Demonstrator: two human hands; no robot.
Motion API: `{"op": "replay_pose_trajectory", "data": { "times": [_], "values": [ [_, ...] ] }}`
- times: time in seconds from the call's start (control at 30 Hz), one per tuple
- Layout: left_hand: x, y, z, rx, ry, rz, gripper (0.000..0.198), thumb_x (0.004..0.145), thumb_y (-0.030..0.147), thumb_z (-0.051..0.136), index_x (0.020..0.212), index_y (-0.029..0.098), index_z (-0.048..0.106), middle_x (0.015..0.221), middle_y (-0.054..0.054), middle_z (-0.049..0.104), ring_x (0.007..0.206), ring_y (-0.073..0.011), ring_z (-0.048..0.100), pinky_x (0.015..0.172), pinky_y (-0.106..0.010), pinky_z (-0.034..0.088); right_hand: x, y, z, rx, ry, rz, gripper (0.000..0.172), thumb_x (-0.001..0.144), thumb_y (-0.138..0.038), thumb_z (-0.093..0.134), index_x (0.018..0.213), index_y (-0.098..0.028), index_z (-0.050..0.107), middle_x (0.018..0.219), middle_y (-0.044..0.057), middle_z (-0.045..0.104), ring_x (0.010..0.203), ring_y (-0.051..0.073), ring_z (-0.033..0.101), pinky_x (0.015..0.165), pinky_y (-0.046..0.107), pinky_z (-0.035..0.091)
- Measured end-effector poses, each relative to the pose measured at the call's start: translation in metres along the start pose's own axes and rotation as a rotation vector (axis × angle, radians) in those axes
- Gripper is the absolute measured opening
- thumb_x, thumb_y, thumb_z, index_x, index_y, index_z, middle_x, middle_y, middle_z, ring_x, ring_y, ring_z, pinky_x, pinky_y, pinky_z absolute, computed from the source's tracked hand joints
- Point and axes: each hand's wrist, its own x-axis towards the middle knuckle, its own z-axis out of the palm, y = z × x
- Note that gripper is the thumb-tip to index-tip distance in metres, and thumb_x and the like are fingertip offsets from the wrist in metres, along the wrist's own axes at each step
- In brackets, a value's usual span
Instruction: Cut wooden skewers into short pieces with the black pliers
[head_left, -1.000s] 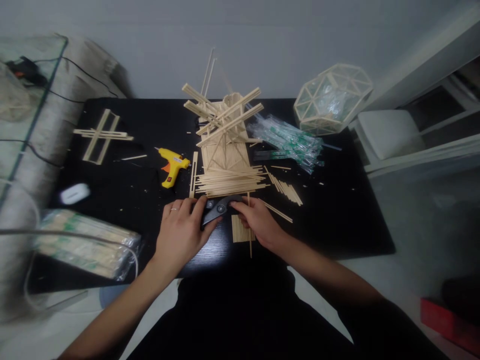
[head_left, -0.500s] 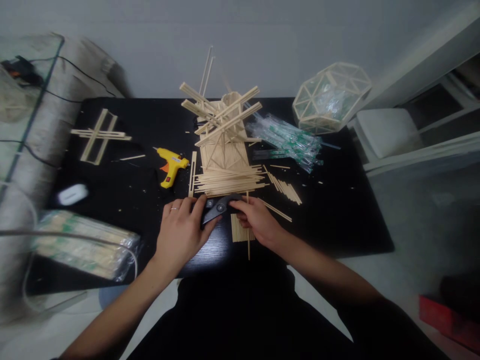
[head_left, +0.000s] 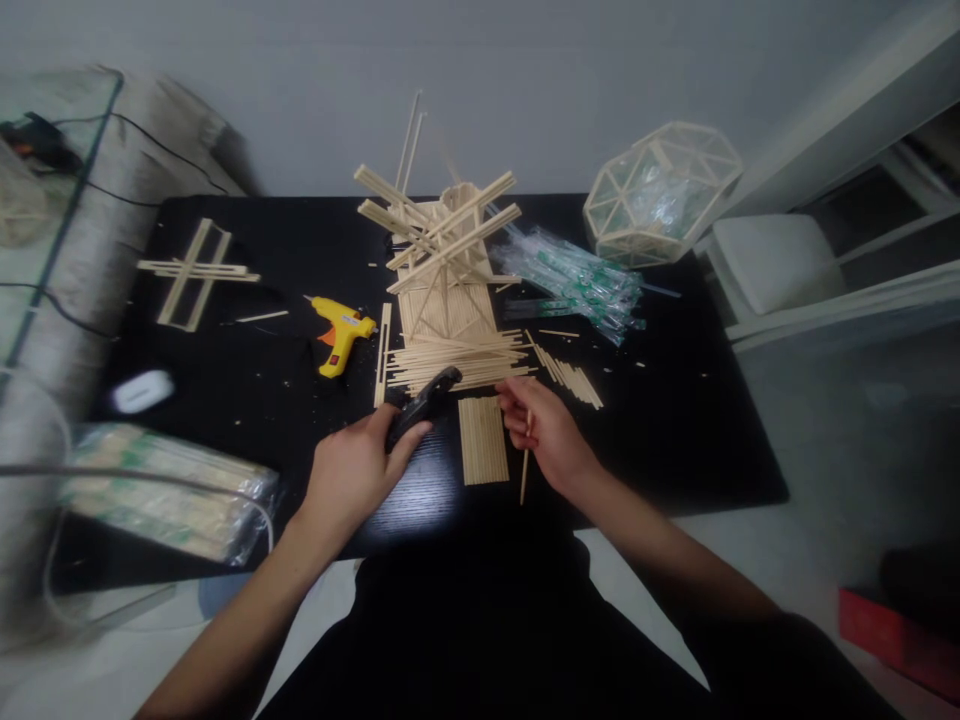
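My left hand [head_left: 358, 462] is closed around black hand shears [head_left: 424, 398], which point up and to the right over the black table. Between the fingers of my right hand [head_left: 546, 430] is a thin wooden stick [head_left: 524, 478], its lower end pointing toward me. A small flat panel of sticks laid side by side [head_left: 484, 442] lies between the two hands. Just beyond it is a loose pile of wooden sticks [head_left: 457, 362]. Behind that stands a stick-built model [head_left: 448, 290] with crossed stick blades on its front.
A yellow glue gun [head_left: 342, 335] lies left of the model, and a crossed stick frame [head_left: 196, 272] is farther left. Short cut sticks [head_left: 571, 376] and clear wrappers [head_left: 577, 278] lie right. A bagged stick pack [head_left: 165, 490] and a polyhedral stick frame [head_left: 664, 195] flank the table [head_left: 675, 420].
The shears have turned upward and come away from the stick. My right hand has moved right with the stick, uncovering the small panel.
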Motion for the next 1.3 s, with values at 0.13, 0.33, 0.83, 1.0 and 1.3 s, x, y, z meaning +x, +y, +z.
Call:
{"op": "replay_pose_trajectory", "data": {
  "times": [0.13, 0.33, 0.83, 1.0, 1.3],
  "values": [
    [0.006, 0.000, 0.001, -0.113, -0.112, -0.058, 0.054, 0.102, 0.063, 0.036, 0.089, 0.020, 0.067, 0.060, -0.005, 0.067, 0.056, -0.0250, 0.067, 0.056, -0.030, 0.039, 0.004, -0.003, -0.013, 0.041, 0.013, 0.003, 0.048, 0.075, -0.067, 0.073, 0.085, -0.021, 0.064, 0.075, -0.002, 0.049, 0.053, 0.008, 0.028, 0.046, 0.025, 0.010],
    [0.008, -0.002, -0.003, -0.492, -0.117, -0.080, 0.049, 0.101, 0.061, 0.041, 0.082, 0.021, 0.063, 0.064, -0.001, 0.065, 0.060, -0.0201, 0.065, 0.062, -0.029, 0.044, 0.002, -0.011, -0.018, 0.023, 0.015, 0.009, 0.059, 0.075, -0.078, 0.066, 0.082, -0.020, 0.066, 0.075, 0.000, 0.051, 0.053, 0.009, 0.027, 0.047, 0.027, 0.009],
    [0.018, 0.006, 0.003, -1.078, 0.266, -0.027, 0.029, 0.086, 0.030, 0.069, 0.113, 0.018, 0.067, 0.118, -0.010, 0.074, 0.117, -0.0286, 0.067, 0.111, -0.046, 0.048, -0.009, -0.017, -0.026, -0.062, -0.073, -0.108, 0.058, 0.083, -0.078, 0.060, 0.082, -0.021, 0.072, 0.072, 0.001, 0.050, 0.055, 0.011, 0.029, 0.051, 0.029, 0.014],
    [0.017, 0.006, 0.002, -1.053, 0.316, 0.031, 0.030, 0.083, 0.021, 0.064, 0.113, 0.020, 0.069, 0.119, -0.009, 0.074, 0.119, -0.0285, 0.067, 0.114, -0.049, 0.046, -0.011, -0.016, -0.033, -0.109, -0.080, -0.182, 0.056, 0.088, -0.075, 0.060, 0.080, -0.022, 0.074, 0.075, 0.002, 0.052, 0.057, 0.012, 0.030, 0.052, 0.028, 0.016],
    [0.009, -0.006, 0.003, -1.128, 0.365, -0.080, 0.012, 0.088, 0.029, 0.067, 0.092, 0.018, 0.070, 0.082, -0.003, 0.072, 0.080, -0.0193, 0.069, 0.085, -0.034, 0.055, -0.014, -0.025, -0.040, -0.094, -0.102, -0.178, 0.043, 0.089, -0.055, 0.057, 0.092, -0.020, 0.082, 0.079, 0.004, 0.054, 0.064, 0.014, 0.037, 0.052, 0.027, 0.026]
  ]
}}
